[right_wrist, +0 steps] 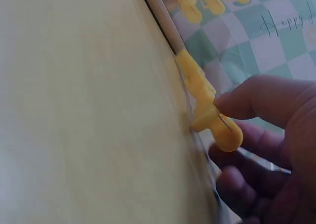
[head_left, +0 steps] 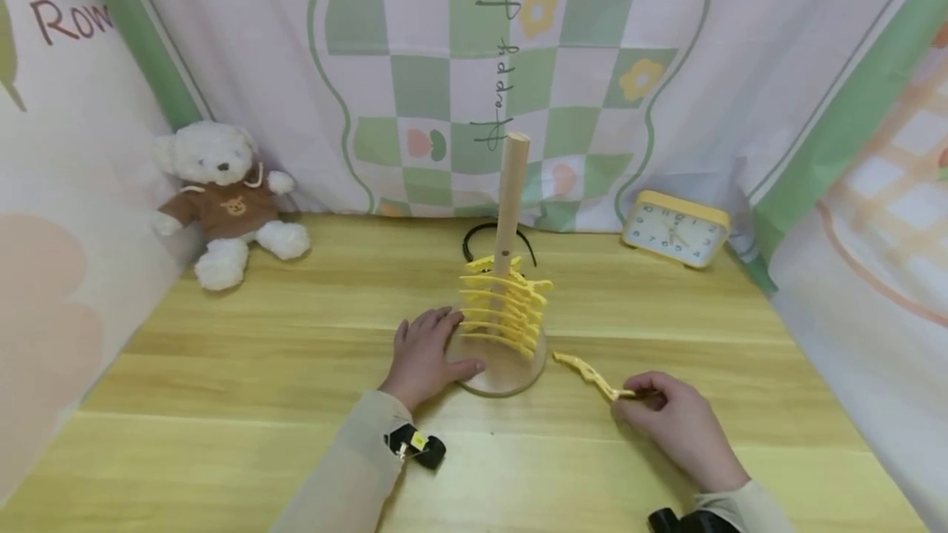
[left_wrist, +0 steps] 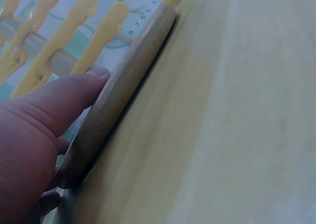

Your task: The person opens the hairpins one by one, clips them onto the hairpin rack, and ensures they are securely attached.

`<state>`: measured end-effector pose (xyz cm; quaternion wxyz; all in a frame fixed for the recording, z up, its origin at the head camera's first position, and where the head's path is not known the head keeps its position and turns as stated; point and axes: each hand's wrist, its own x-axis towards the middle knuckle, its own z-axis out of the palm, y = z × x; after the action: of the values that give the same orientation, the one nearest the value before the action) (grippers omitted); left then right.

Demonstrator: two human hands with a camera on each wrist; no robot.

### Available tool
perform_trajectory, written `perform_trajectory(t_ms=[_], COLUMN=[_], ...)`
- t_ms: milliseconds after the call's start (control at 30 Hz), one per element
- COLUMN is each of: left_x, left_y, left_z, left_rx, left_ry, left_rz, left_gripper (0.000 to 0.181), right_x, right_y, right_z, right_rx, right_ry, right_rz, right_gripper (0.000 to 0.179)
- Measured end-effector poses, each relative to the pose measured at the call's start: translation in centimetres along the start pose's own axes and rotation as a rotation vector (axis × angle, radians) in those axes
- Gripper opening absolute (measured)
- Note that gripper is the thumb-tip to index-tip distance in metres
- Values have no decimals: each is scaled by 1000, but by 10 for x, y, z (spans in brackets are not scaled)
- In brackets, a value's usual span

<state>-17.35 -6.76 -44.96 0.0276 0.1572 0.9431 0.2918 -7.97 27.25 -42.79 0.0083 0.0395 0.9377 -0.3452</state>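
In the head view, a wooden stand with a round base (head_left: 494, 377) and an upright post (head_left: 513, 187) bears several yellow alligator hair clips (head_left: 511, 303), one above another on the post. My left hand (head_left: 425, 359) holds the base at its left side. Its thumb (left_wrist: 74, 98) lies over the base's upper face in the left wrist view, with the other fingers partly hidden round the rim. To the right of the stand, my right hand (head_left: 677, 426) pinches the tail end of another yellow hair clip (right_wrist: 200, 88), whose long tip points toward the base, low over the table.
A black headband (head_left: 533, 247) lies behind the post. The white teddy bear (head_left: 230, 204) in a brown top sits at the back left, and a yellow-framed clock (head_left: 676, 229) stands at the back right. Printed curtains (head_left: 415, 81) rise behind the wooden table (head_left: 244, 368).
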Motion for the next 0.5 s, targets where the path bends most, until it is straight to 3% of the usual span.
perform_trajectory(t_ms=[133,333,500], left_x=[0,0,1], left_y=[0,1,2], left_z=[0,1,1], left_rx=[0,-6,-10], left_ry=[3,-2,2], left_rz=[-4,-5,-3], left_gripper=[90,90,90], right_x=[3,1,0], right_y=[5,7,10], right_z=[-6,-13,-16], right_rx=[11,-97,-149], right_ry=[-22,-93,-85], right_rz=[13,16,22], right_gripper=[30,66,61])
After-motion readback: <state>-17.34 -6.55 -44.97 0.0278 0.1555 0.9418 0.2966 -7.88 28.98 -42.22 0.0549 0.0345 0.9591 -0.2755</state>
